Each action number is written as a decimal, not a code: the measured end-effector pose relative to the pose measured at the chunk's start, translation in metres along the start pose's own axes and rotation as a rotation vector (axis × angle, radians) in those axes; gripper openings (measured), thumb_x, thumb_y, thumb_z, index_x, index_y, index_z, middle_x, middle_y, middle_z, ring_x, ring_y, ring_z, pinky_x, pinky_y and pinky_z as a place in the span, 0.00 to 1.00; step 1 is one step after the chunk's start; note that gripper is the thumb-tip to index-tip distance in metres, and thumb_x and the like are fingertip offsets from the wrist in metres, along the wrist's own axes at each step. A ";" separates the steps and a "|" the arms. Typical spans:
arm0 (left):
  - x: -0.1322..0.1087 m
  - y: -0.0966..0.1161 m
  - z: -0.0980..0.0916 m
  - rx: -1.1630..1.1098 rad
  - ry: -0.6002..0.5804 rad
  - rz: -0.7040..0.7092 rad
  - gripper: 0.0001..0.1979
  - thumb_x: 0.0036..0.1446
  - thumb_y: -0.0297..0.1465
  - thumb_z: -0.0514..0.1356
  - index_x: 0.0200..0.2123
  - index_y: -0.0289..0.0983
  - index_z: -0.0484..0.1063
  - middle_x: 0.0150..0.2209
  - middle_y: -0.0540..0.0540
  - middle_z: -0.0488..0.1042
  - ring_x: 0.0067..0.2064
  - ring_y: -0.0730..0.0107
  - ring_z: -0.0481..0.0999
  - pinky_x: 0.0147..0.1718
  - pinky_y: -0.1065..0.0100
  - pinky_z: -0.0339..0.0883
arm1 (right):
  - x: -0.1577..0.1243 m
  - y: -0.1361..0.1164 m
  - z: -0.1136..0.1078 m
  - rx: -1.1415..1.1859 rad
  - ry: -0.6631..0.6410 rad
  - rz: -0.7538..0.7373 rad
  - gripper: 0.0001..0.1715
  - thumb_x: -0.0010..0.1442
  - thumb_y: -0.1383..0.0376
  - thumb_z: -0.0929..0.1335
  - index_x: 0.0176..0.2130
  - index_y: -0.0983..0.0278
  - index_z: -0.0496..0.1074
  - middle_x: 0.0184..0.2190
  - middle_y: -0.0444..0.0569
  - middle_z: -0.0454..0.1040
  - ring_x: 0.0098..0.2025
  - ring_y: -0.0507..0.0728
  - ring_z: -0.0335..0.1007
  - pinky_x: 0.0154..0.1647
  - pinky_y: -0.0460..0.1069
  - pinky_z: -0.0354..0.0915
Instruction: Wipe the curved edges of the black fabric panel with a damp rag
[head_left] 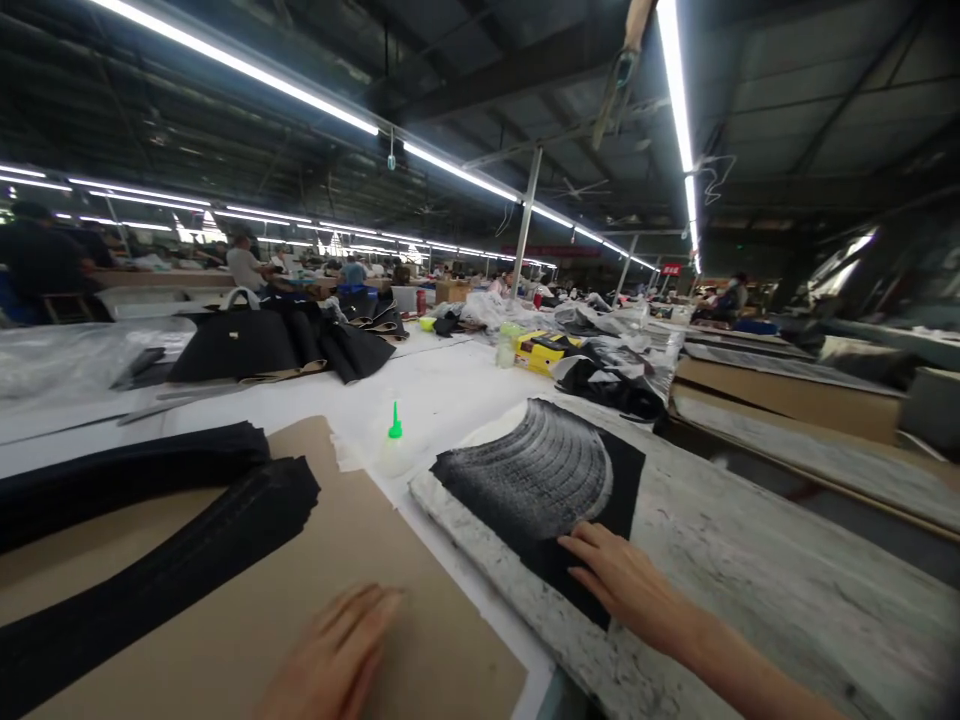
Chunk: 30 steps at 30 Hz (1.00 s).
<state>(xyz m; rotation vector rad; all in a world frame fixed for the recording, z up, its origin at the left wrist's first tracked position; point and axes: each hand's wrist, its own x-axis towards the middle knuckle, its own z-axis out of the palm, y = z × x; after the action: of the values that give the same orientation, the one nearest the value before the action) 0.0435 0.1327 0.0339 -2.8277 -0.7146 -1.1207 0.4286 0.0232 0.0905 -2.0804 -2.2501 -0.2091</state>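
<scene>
A black fabric panel [540, 480] with a grey-white, curved, streaked patch lies on a marbled grey slab. My right hand [626, 575] rests on its near right edge, fingers stretched out and a little apart. Over a sheet of brown cardboard [420, 610] is my left hand [337, 640], somewhat blurred, with its fingers extended and nothing visible in them. Long black fabric strips [217, 540] lie curved on the cardboard at the left. Between the cardboard and the panel stands a pale squeeze bottle with a green nozzle [395, 425].
Black cut pieces [240, 345] are piled at the back left beside clear plastic sheeting [90, 355]. A yellow box [544, 350], a translucent jar [508, 345] and crumpled plastic stand behind the panel. The marbled slab [742, 560] extends right. Other people work farther back.
</scene>
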 end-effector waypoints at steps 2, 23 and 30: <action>0.050 0.029 0.025 -0.105 -0.156 0.004 0.24 0.63 0.24 0.49 0.61 0.44 0.63 0.54 0.48 0.74 0.57 0.68 0.71 0.55 0.69 0.67 | 0.006 0.000 0.006 -0.038 0.013 -0.010 0.12 0.63 0.72 0.62 0.44 0.63 0.71 0.40 0.50 0.71 0.41 0.57 0.70 0.39 0.50 0.67; 0.137 0.083 0.110 -0.375 -0.309 -0.226 0.24 0.62 0.21 0.49 0.60 0.39 0.62 0.51 0.47 0.75 0.54 0.59 0.65 0.53 0.52 0.59 | 0.011 0.030 0.003 -0.022 0.073 -0.061 0.07 0.67 0.71 0.61 0.41 0.64 0.67 0.37 0.47 0.69 0.32 0.53 0.70 0.29 0.48 0.64; 0.135 0.082 0.112 -0.372 -0.308 -0.261 0.24 0.61 0.20 0.47 0.60 0.37 0.62 0.51 0.46 0.76 0.54 0.59 0.65 0.54 0.53 0.58 | 0.011 0.011 0.005 0.021 0.086 -0.146 0.11 0.60 0.65 0.70 0.44 0.62 0.70 0.39 0.49 0.71 0.40 0.63 0.70 0.36 0.55 0.67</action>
<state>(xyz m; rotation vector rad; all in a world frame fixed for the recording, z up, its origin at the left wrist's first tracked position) 0.2365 0.1347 0.0507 -3.3505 -1.0162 -0.9367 0.4390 0.0357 0.0875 -1.8599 -2.3434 -0.2767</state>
